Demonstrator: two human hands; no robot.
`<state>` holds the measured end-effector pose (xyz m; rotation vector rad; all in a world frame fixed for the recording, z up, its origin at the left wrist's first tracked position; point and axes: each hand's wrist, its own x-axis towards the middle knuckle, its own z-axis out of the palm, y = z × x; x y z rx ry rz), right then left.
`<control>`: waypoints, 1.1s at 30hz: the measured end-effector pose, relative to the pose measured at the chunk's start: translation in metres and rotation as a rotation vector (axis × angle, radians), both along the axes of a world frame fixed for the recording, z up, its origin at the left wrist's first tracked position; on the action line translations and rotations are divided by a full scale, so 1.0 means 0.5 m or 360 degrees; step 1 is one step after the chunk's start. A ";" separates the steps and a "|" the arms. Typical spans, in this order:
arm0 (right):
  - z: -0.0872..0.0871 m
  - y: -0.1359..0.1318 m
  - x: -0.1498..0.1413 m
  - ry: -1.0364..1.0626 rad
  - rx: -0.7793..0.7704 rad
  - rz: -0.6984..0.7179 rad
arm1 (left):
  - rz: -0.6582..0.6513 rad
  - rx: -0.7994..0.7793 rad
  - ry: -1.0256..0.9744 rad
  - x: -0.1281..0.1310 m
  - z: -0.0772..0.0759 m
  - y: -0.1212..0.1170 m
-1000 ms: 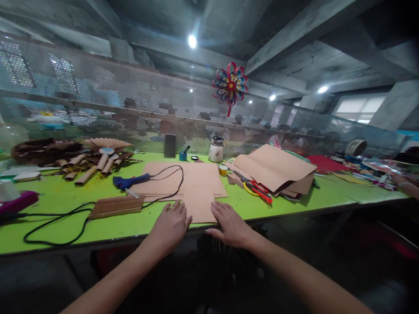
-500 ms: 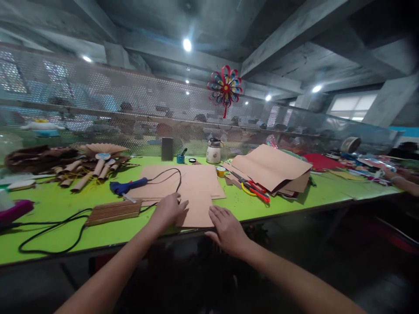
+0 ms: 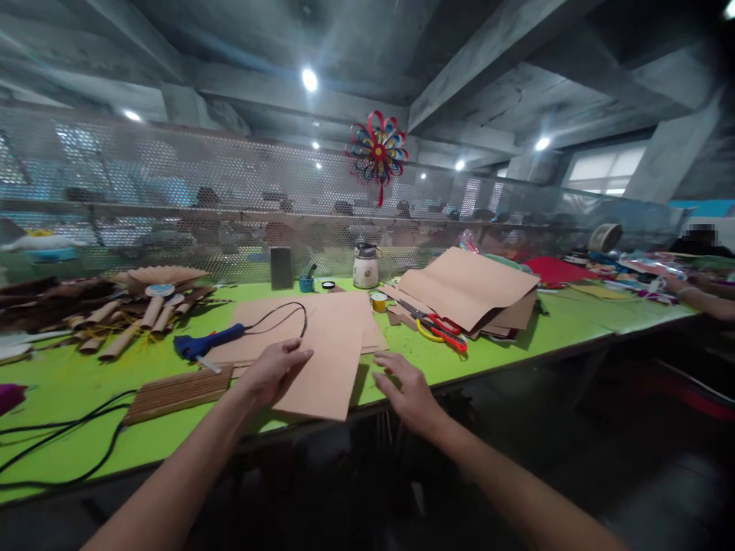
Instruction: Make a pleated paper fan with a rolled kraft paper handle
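Note:
A brown kraft paper sheet (image 3: pixel 330 367) lies at an angle near the table's front edge, its near right corner raised off the green top. My left hand (image 3: pixel 277 373) grips it by the left side, fingers bent over the paper. To the right of the sheet and apart from it, my right hand (image 3: pixel 409 389) hovers over the edge with fingers spread, holding nothing. More brown sheets (image 3: pixel 246 312) lie flat beneath. Left of them rests a blue hot glue gun (image 3: pixel 210 342), its black cord looping across the paper. In front of it is a ridged, corrugated brown piece (image 3: pixel 178 392).
Red-and-yellow scissors (image 3: pixel 439 329) lie beside a heap of kraft paper (image 3: pixel 471 287) on the right. A yellow tape roll (image 3: pixel 378 302), a white bottle (image 3: pixel 366 268) and a blue jar (image 3: pixel 307 284) stand behind. Paper tubes (image 3: pixel 123 340) lie left. Another person's arm (image 3: pixel 709 302) reaches in far right.
My left hand has pulled the sheet leftward, turning it and lifting its near corner. My right hand has come off the paper. The view has shifted slightly right.

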<state>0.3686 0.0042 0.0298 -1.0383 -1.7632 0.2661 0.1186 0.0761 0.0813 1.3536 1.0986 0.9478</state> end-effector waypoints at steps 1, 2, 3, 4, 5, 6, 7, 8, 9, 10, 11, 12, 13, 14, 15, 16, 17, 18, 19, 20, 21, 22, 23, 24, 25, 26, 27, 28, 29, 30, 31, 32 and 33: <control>0.010 0.005 0.004 0.0179 -0.0076 -0.0003 | -0.0065 -0.0037 -0.0025 -0.008 0.008 -0.004; 0.021 0.007 0.007 0.0347 -0.0175 0.0009 | -0.0133 -0.0078 -0.0041 -0.014 0.016 -0.009; 0.033 0.007 0.006 0.0497 -0.0290 0.0046 | -0.0200 -0.0118 -0.0063 -0.018 0.023 -0.014; 0.045 0.005 0.004 0.0637 -0.0407 0.0110 | -0.0288 -0.0174 -0.0105 -0.022 0.029 -0.021; 0.056 -0.001 -0.002 0.0756 -0.0513 0.0201 | -0.0330 -0.0207 -0.0135 -0.023 0.035 -0.028; 0.066 -0.008 -0.009 0.0857 -0.0595 0.0302 | -0.0351 -0.0228 -0.0153 -0.024 0.040 -0.036; 0.076 -0.018 -0.018 0.0934 -0.0651 0.0400 | -0.0357 -0.0241 -0.0164 -0.024 0.044 -0.044; 0.084 -0.028 -0.027 0.0987 -0.0693 0.0479 | -0.0348 -0.0243 -0.0166 -0.024 0.047 -0.052; 0.090 -0.039 -0.036 0.1031 -0.0719 0.0523 | -0.0340 -0.0243 -0.0166 -0.023 0.048 -0.060; 0.094 -0.050 -0.044 0.1061 -0.0736 0.0535 | -0.0330 -0.0240 -0.0169 -0.023 0.049 -0.067; 0.096 -0.060 -0.051 0.1080 -0.0744 0.0515 | -0.0317 -0.0229 -0.0176 -0.024 0.048 -0.074; 0.096 -0.068 -0.057 0.1094 -0.0741 0.0472 | -0.0302 -0.0211 -0.0190 -0.025 0.046 -0.081; 0.095 -0.074 -0.061 0.1102 -0.0731 0.0418 | -0.0288 -0.0193 -0.0204 -0.028 0.043 -0.087; 0.092 -0.079 -0.064 0.1103 -0.0717 0.0362 | -0.0276 -0.0173 -0.0218 -0.031 0.040 -0.093; 0.087 -0.082 -0.066 0.1096 -0.0704 0.0313 | -0.0266 -0.0159 -0.0226 -0.035 0.035 -0.098; 0.083 -0.084 -0.068 0.1086 -0.0694 0.0273 | -0.0259 -0.0149 -0.0229 -0.040 0.031 -0.103; 0.078 -0.085 -0.070 0.1075 -0.0685 0.0241 | -0.0250 -0.0145 -0.0227 -0.044 0.026 -0.108; 0.073 -0.086 -0.071 0.1061 -0.0678 0.0218 | -0.0237 -0.0145 -0.0221 -0.047 0.021 -0.113; 0.069 -0.086 -0.073 0.1044 -0.0675 0.0203 | -0.0220 -0.0152 -0.0220 -0.049 0.016 -0.117; 0.066 -0.086 -0.075 0.1029 -0.0672 0.0193 | -0.0200 -0.0162 -0.0223 -0.050 0.012 -0.121; 0.064 -0.087 -0.077 0.1018 -0.0668 0.0187 | -0.0179 -0.0176 -0.0230 -0.050 0.010 -0.125; 0.062 -0.088 -0.079 0.1007 -0.0664 0.0186 | -0.0158 -0.0191 -0.0237 -0.050 0.008 -0.129; 0.061 -0.089 -0.082 0.0994 -0.0663 0.0190 | -0.0139 -0.0203 -0.0246 -0.048 0.007 -0.132; 0.061 -0.091 -0.084 0.0977 -0.0662 0.0194 | -0.0125 -0.0212 -0.0254 -0.047 0.007 -0.135; 0.060 -0.092 -0.087 0.0955 -0.0660 0.0196 | -0.0118 -0.0221 -0.0258 -0.045 0.008 -0.136; 0.060 -0.092 -0.088 0.0937 -0.0652 0.0200 | -0.0117 -0.0230 -0.0260 -0.044 0.009 -0.138; 0.059 -0.093 -0.090 0.0927 -0.0649 0.0207 | -0.0121 -0.0244 -0.0262 -0.044 0.010 -0.138; 0.058 -0.092 -0.090 0.0937 -0.0650 0.0210 | -0.0122 -0.0261 -0.0264 -0.045 0.010 -0.139; 0.057 -0.091 -0.089 0.0971 -0.0654 0.0205 | -0.0116 -0.0274 -0.0268 -0.046 0.010 -0.138; 0.056 -0.089 -0.088 0.1022 -0.0661 0.0191 | -0.0107 -0.0286 -0.0274 -0.048 0.010 -0.138; 0.055 -0.087 -0.086 0.1079 -0.0662 0.0165 | -0.0093 -0.0291 -0.0284 -0.051 0.009 -0.139; 0.054 -0.086 -0.083 0.1124 -0.0661 0.0131 | -0.0082 -0.0295 -0.0290 -0.054 0.008 -0.139; 0.055 -0.086 -0.080 0.1145 -0.0653 0.0098 | -0.0080 -0.0304 -0.0289 -0.056 0.007 -0.141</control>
